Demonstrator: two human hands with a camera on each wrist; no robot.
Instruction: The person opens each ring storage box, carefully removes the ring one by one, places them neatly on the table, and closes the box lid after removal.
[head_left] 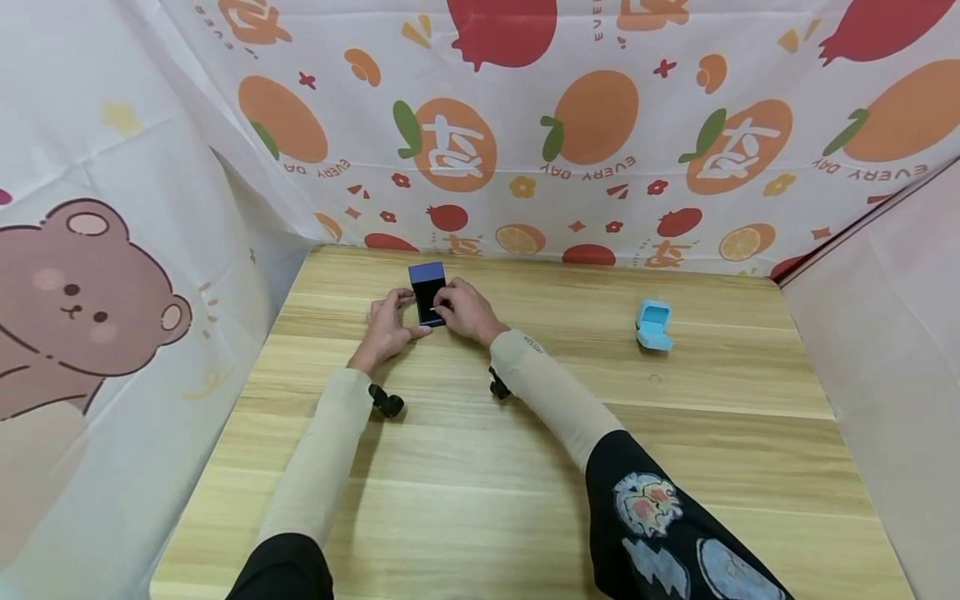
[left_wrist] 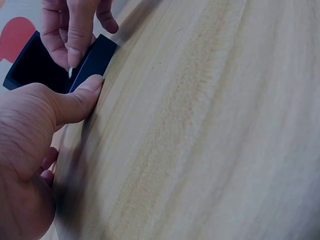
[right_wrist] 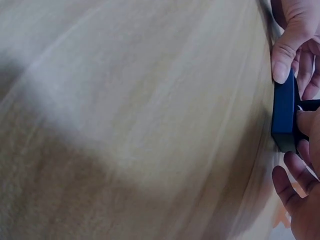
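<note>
A blue ring box (head_left: 427, 273) with a black inside stands with its lid raised near the table's far left. My left hand (head_left: 387, 329) holds it from the left, thumb on the front of its base (left_wrist: 96, 62) and fingers farther back at its side. Over the base, my right hand (head_left: 471, 310) pinches a small silvery ring (left_wrist: 70, 72) between thumb and finger. Its lower end is at the black insert; most of it is hidden by the fingertips. In the right wrist view the blue base (right_wrist: 284, 112) shows between both hands.
A light blue small box (head_left: 654, 325) stands open farther right on the wooden table (head_left: 480, 483). A faint small ring-shaped thing (head_left: 655, 379) lies in front of it. Behind the table hangs a fruit-print cloth (head_left: 517, 200); a bear-print cloth (head_left: 90, 292) hangs at left.
</note>
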